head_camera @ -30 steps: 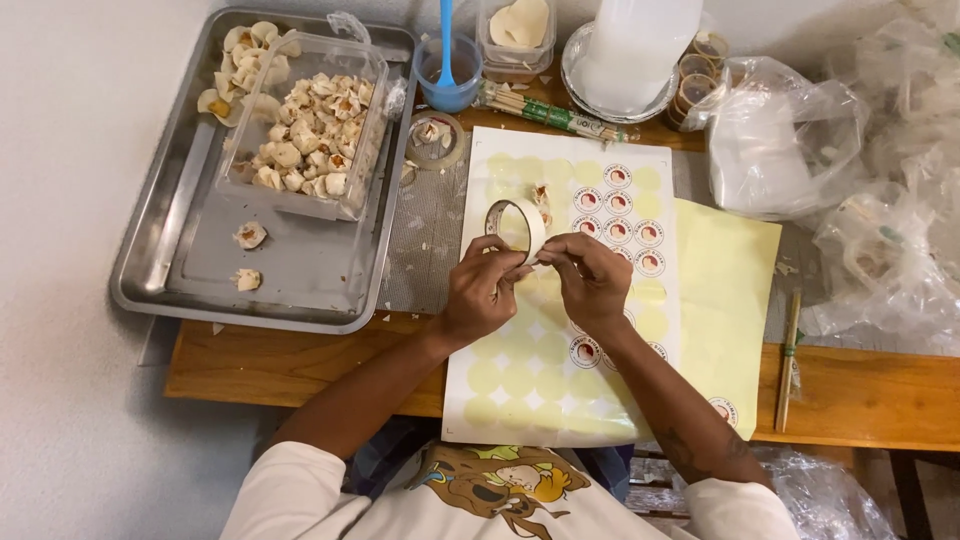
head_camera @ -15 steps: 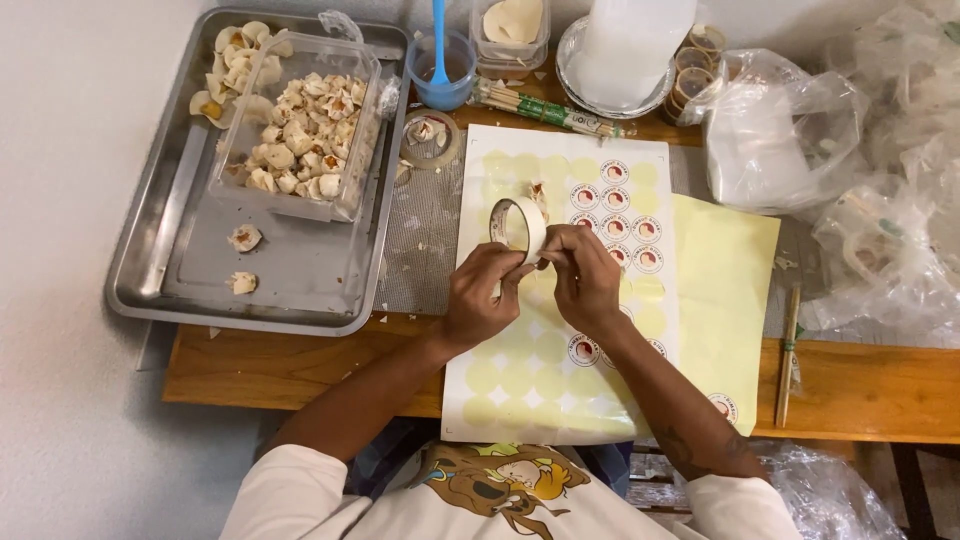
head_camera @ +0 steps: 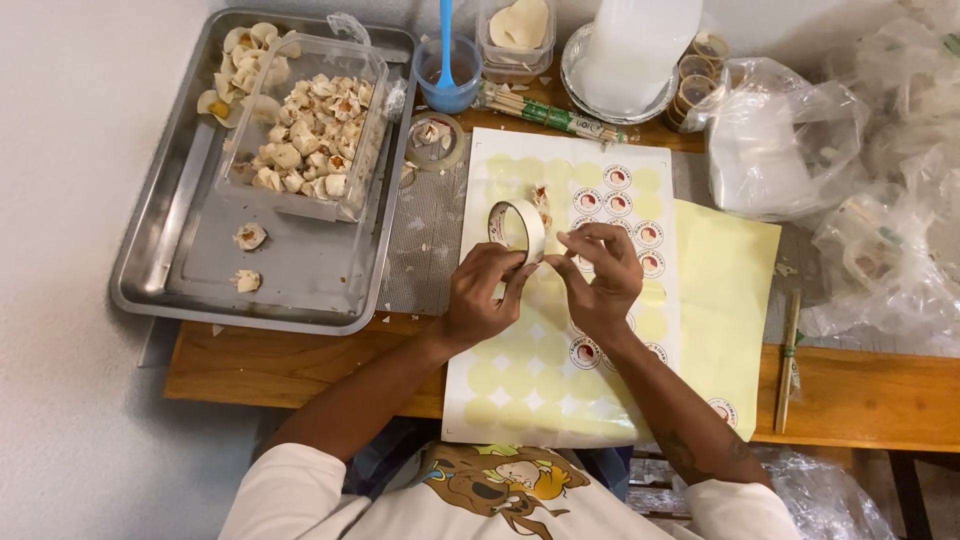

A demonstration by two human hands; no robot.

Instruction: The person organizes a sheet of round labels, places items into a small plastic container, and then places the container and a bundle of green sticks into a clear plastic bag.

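My left hand [head_camera: 483,293] holds a roll of pale tape [head_camera: 517,226] upright over a sticker sheet [head_camera: 520,385]. My right hand [head_camera: 600,275] sits just right of the roll, its fingertips pinched at the roll's edge, apparently on the tape's loose end. The sheet is white with yellowish empty circles and several round red-and-white stickers [head_camera: 617,178] left on its right side. A second yellow backing sheet [head_camera: 730,300] lies under it to the right.
A steel tray [head_camera: 190,280] at left holds a clear box of dumplings [head_camera: 305,125] and loose pieces. At the back stand a blue cup with spoon [head_camera: 447,80], wrapped chopsticks [head_camera: 550,112], a lidded tub [head_camera: 517,30]. Plastic bags [head_camera: 880,230] crowd the right. A skewer [head_camera: 788,360] lies on the wooden bench.
Both hands with the tape roll have stayed over the sheet; the roll has turned slightly and the right fingers have shifted along its edge.
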